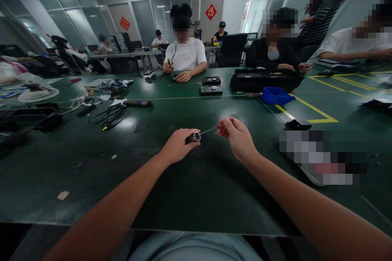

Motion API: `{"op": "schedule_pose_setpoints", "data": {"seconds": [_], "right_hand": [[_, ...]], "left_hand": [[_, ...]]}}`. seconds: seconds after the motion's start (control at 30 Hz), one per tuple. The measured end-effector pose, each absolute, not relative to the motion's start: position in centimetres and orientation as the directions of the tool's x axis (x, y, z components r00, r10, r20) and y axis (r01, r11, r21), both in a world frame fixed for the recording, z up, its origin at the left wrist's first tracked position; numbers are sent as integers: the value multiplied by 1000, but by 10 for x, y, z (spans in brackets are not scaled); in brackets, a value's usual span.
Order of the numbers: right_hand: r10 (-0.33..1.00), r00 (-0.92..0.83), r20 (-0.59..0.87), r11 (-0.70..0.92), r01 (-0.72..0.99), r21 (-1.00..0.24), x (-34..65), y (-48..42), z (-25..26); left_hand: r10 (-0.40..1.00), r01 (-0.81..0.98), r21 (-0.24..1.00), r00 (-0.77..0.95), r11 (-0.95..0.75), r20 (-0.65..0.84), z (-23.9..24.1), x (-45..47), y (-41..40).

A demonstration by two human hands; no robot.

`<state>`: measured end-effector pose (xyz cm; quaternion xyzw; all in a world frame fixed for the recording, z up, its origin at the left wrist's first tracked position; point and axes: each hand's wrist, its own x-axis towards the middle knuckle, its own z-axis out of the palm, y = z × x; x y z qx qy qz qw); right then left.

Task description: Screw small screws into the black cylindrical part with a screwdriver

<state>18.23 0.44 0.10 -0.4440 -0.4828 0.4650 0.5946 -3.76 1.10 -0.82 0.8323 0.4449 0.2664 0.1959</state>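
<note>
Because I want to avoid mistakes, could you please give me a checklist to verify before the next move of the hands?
1. Left hand grips the dark cylinder: ok.
2. Right hand holds the thin rod: ok.
3. Rod's end is inside the cylinder: cannot tell.
4. Blue bin stands apart from both hands: ok.
5. Opposite co-worker's hand is away from the cylinder: ok.

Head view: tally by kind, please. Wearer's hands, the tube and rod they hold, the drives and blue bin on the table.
Hands (left hand, right hand): 2
Tube: 1
Rod: 1
Drives: 2
Blue bin: 1
Total: 7
</note>
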Motion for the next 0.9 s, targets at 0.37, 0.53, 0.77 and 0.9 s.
{"op": "schedule_pose_setpoints", "data": {"seconds": [0.37,0.53,0.77,0.9], "right_hand": [[968,48,248,248,11,-969,179,-1,0],[959,49,278,273,87,-958,180,-2,2],[950,92,297,283,143,-948,179,-3,6],[948,80,309,291,181,-939,179,-6,10]], "left_hand": [[863,640,587,440,-495,249,-7,-40,8],[858,628,595,446,-502,253,-8,-41,8],[859,623,603,449,-498,245,-8,-41,7],[856,616,606,454,-503,248,-8,-41,7]]}}
